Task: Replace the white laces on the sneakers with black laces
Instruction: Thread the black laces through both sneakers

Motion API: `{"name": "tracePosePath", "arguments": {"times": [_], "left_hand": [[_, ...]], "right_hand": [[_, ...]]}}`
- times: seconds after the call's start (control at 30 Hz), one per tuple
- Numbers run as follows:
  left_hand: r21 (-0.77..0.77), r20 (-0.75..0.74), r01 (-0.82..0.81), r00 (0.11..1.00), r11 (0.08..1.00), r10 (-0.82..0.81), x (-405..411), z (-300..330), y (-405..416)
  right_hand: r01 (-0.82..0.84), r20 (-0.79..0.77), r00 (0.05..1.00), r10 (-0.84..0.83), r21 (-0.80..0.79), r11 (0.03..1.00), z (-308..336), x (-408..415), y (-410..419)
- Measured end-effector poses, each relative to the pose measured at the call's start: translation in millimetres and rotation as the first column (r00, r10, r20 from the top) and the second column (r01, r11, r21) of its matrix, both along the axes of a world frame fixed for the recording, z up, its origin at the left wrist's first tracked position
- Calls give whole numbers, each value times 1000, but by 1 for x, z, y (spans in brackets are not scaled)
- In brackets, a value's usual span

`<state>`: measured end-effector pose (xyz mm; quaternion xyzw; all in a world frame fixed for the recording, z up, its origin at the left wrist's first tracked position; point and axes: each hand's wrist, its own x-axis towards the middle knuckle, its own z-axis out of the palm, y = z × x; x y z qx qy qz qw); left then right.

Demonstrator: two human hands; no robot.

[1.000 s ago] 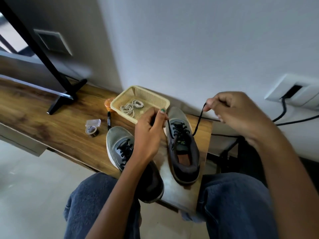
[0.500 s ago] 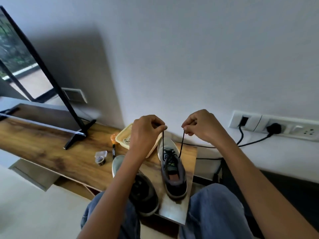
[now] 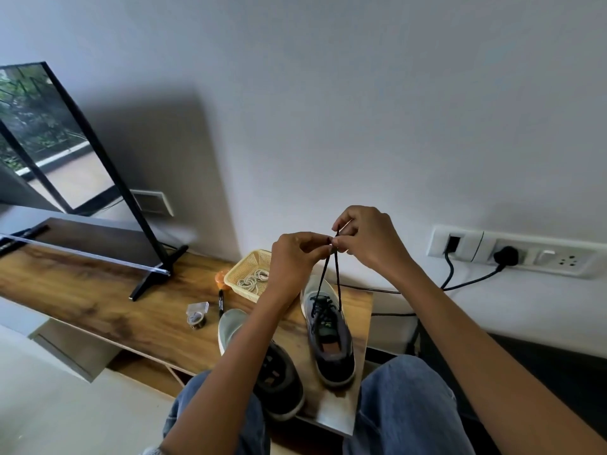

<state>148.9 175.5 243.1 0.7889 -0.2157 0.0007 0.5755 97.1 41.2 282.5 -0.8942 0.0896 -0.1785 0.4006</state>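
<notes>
I see the black lace point(image 3: 330, 277) rising in two strands from the right sneaker point(image 3: 328, 336) on the wooden surface point(image 3: 98, 300) — my left hand point(image 3: 295, 257) and right hand point(image 3: 368, 241) meet above it, each pinching an end. The left sneaker point(image 3: 262, 362) sits beside; white laces point(image 3: 254, 278) lie in the basket point(image 3: 244, 269).
</notes>
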Motion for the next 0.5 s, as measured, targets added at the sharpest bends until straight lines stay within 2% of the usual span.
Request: {"name": "tracePosePath", "arguments": {"times": [0.37,0.5], "left_hand": [[-8,65,-34,997,999,34,4,-4,-2],[-54,77,-65,995,996,69,3,-4,0]], "right_hand": [[-29,-27,999,33,134,991,-3,4,-1],[-26,-14,999,29,163,986,-3,5,1]]}}
